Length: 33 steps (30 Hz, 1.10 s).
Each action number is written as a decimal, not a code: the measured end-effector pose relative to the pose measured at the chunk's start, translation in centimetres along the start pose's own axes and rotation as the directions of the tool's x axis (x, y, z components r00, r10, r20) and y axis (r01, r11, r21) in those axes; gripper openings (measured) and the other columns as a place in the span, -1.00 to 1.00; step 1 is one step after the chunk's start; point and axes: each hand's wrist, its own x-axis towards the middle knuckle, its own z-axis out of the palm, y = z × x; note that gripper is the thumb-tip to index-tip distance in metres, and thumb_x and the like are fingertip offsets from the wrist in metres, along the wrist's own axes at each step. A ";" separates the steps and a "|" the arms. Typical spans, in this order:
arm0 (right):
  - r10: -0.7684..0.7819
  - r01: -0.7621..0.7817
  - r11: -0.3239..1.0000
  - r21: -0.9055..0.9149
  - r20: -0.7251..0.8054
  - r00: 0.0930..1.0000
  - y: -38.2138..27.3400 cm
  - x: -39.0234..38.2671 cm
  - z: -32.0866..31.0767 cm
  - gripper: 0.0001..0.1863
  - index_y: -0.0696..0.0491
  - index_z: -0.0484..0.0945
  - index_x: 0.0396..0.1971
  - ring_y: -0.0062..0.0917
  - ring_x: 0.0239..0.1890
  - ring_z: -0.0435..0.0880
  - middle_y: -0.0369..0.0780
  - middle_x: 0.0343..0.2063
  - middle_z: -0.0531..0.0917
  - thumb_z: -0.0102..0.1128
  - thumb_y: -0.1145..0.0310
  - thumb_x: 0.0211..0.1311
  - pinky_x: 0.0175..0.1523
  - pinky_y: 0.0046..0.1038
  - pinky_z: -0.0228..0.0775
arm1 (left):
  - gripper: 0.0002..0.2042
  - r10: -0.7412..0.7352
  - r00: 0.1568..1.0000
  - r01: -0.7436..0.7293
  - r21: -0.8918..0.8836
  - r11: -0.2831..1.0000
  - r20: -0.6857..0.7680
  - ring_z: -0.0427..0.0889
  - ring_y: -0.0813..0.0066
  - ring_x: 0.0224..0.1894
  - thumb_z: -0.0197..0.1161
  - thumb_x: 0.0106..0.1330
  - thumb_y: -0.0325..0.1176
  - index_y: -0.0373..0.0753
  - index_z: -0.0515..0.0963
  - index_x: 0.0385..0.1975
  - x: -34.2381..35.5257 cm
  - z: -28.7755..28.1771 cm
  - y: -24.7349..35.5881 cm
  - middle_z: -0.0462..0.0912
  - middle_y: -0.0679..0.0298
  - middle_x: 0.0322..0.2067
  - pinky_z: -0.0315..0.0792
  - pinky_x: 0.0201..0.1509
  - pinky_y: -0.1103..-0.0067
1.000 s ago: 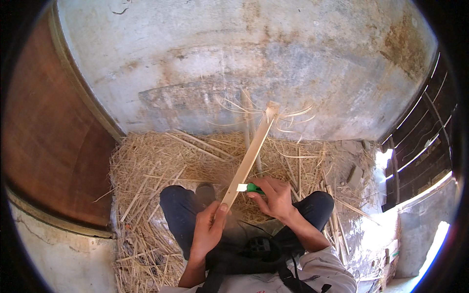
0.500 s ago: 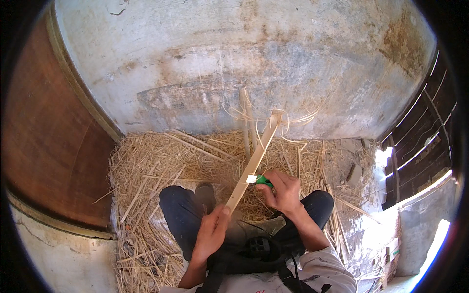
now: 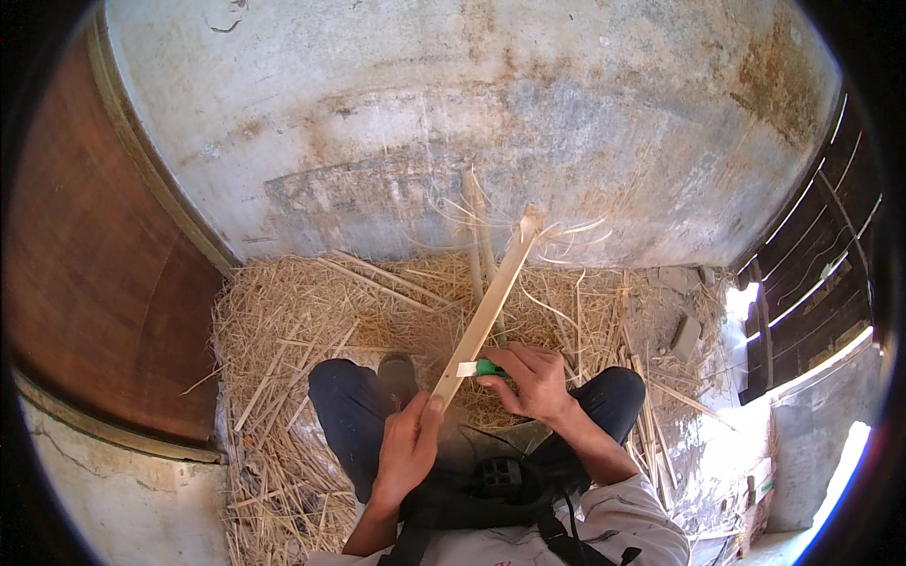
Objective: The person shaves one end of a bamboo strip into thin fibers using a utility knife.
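Note:
My left hand [image 3: 412,441] is closed around the near end of a long pale bamboo strip [image 3: 491,307], which slants up and away to the right. In my right hand [image 3: 533,381] is a green-handled knife [image 3: 486,368], held in closed fingers. Its short, flat, bright blade lies across the strip, a little beyond my left hand. Thin curled shavings [image 3: 576,231] hang from the strip's far end, close to the wall.
Loose shavings and thin slats [image 3: 283,377] cover the floor around my knees. Upright wooden pieces [image 3: 477,231] stand before the stained wall [image 3: 472,113]. A brown wooden panel [image 3: 113,264] is at the left, and a block [image 3: 685,338] lies at the right.
My right hand has drawn the knife down along the strip, nearer to my left hand. The shavings at the far end have shifted. My left hand stays in place.

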 end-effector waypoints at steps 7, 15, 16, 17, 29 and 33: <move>-0.039 0.038 0.999 -0.022 -0.050 0.998 0.4 0.0 0.0 -0.62 0.02 0.77 -0.03 -0.37 -0.44 0.79 -0.29 -0.37 0.74 0.61 0.14 0.25 -0.35 -0.35 0.63 | -0.70 0.016 1.000 -0.016 0.001 1.000 -0.020 0.34 0.42 -0.63 0.09 0.76 -0.32 -0.38 0.49 -0.27 -0.1 0.2 -0.2 0.39 0.09 -0.63 0.25 -0.49 0.35; -0.032 0.030 0.999 -0.031 -0.087 0.996 0.4 0.2 -0.4 -0.60 0.02 0.77 -0.05 -0.38 -0.45 0.78 -0.28 -0.38 0.74 0.65 0.16 0.20 -0.36 -0.35 0.63 | -0.70 0.021 1.000 -0.021 0.005 1.000 -0.011 0.35 0.29 -0.64 0.08 0.76 -0.30 -0.37 0.48 -0.26 -0.3 0.3 -0.6 0.37 0.03 -0.63 0.26 -0.48 0.32; -0.033 0.030 0.999 -0.031 -0.094 0.995 0.5 0.2 -0.4 -0.60 0.02 0.77 -0.05 -0.38 -0.46 0.78 -0.28 -0.38 0.74 0.65 0.16 0.20 -0.37 -0.35 0.63 | -0.70 0.018 1.000 -0.018 0.007 1.000 -0.011 0.36 0.27 -0.64 0.08 0.76 -0.30 -0.37 0.49 -0.26 -0.3 0.3 -0.5 0.37 0.02 -0.63 0.26 -0.48 0.32; -0.030 0.027 0.999 -0.035 -0.091 0.995 0.4 0.2 -0.4 -0.60 0.03 0.77 -0.06 -0.37 -0.46 0.77 -0.28 -0.38 0.74 0.65 0.16 0.20 -0.37 -0.34 0.62 | -0.70 0.014 1.000 -0.014 0.009 1.000 -0.011 0.36 0.25 -0.64 0.08 0.76 -0.30 -0.37 0.49 -0.25 -0.4 0.3 -0.3 0.37 0.02 -0.63 0.26 -0.48 0.31; -0.020 0.013 0.998 -0.060 -0.109 0.994 0.7 0.4 -0.9 -0.62 0.04 0.77 -0.09 -0.33 -0.50 0.74 -0.25 -0.41 0.72 0.65 0.18 0.19 -0.38 -0.31 0.59 | -0.70 -0.001 1.000 0.001 0.048 0.999 0.002 0.42 0.00 -0.64 0.07 0.77 -0.26 -0.37 0.53 -0.19 -0.8 0.0 0.0 0.41 -0.05 -0.62 0.29 -0.47 0.26; 0.002 -0.011 0.998 -0.066 -0.135 0.991 1.6 0.1 -0.7 -0.66 0.04 0.77 -0.10 -0.32 -0.49 0.76 -0.23 -0.41 0.74 0.64 0.22 0.20 -0.38 -0.32 0.60 | -0.70 0.007 1.000 -0.009 0.084 0.996 0.020 0.50 -0.11 -0.61 0.07 0.76 -0.26 -0.38 0.53 -0.20 -1.2 -0.2 -0.9 0.43 -0.09 -0.60 0.31 -0.47 0.24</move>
